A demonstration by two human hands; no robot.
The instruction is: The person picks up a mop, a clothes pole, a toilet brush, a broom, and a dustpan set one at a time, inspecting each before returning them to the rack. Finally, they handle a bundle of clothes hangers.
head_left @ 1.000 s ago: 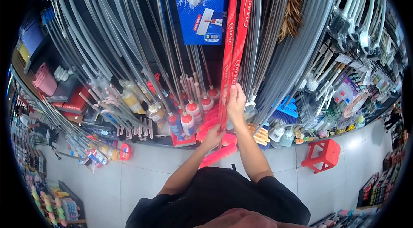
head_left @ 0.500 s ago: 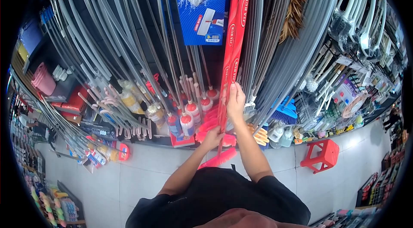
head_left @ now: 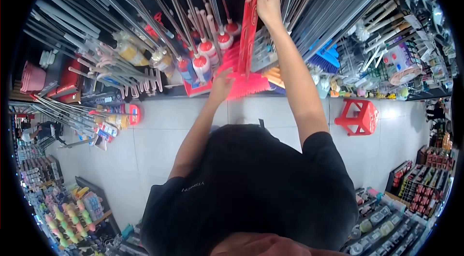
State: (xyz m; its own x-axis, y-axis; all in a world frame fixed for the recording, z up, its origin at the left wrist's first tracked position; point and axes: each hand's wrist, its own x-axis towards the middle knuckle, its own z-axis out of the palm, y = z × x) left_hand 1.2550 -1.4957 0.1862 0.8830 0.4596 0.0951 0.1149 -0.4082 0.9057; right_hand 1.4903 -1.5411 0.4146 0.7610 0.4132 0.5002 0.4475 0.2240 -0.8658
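Observation:
My right hand (head_left: 268, 3) is closed around a long red wrapped handle (head_left: 249, 29) with printed lettering, high up on it. At the handle's lower end are pink broom bristles (head_left: 249, 87), close to the shelf edge. My left hand (head_left: 222, 85) is beside the pink bristles, off the handle, with its fingers apart and slightly blurred; whether they touch the bristles is unclear. Red-and-white brush holders (head_left: 208, 49) stand just left of the handle, and a blue broom head (head_left: 326, 56) is to the right.
Many grey poles (head_left: 333, 9) lean at the back. A red stool (head_left: 358, 117) stands on the tiled floor at the right. Brushes with a red-edged pack (head_left: 134, 114) lie at the left. Shelves of small goods (head_left: 70, 222) line the lower sides, and a person (head_left: 30, 132) is at the far left.
The view has tilted downward. My left hand has let go of the handle and is apart from it. The pink broom head has moved away from my body, toward the shelf, with my right hand still holding.

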